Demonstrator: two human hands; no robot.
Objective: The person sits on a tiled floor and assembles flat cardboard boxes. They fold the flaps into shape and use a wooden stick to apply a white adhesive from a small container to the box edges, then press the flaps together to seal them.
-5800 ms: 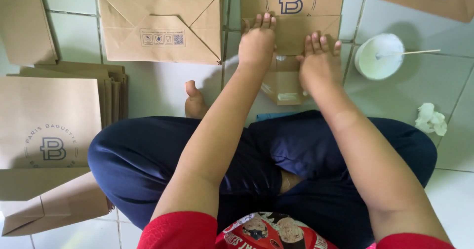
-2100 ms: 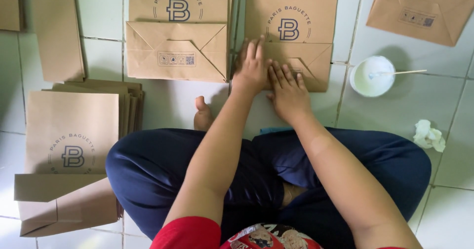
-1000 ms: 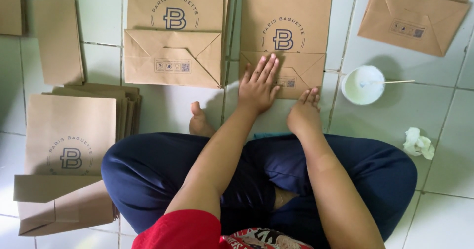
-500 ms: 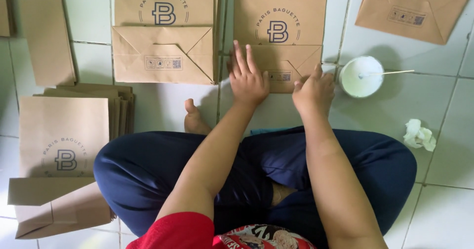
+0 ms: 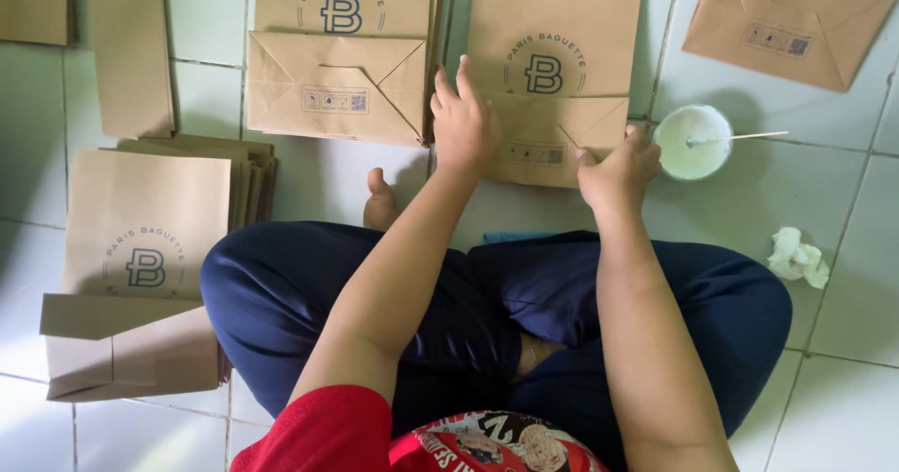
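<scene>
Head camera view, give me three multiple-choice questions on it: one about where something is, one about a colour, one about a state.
1. Where is the white bowl?
A. right of the bag being worked on
B. on the stack of bags
C. in the lap

2. What colour are the trousers?
A. red
B. dark blue
C. brown

3. How does the left hand rest?
A. lifted off the floor
B. closed on the stick
C. pressed on the folded paper bag

Answers: 1 A, the bowl sits on the tile floor beside that bag. 2 B, both crossed legs are dark blue. 3 C, its fingers lie on the bag's folded bottom.
</scene>
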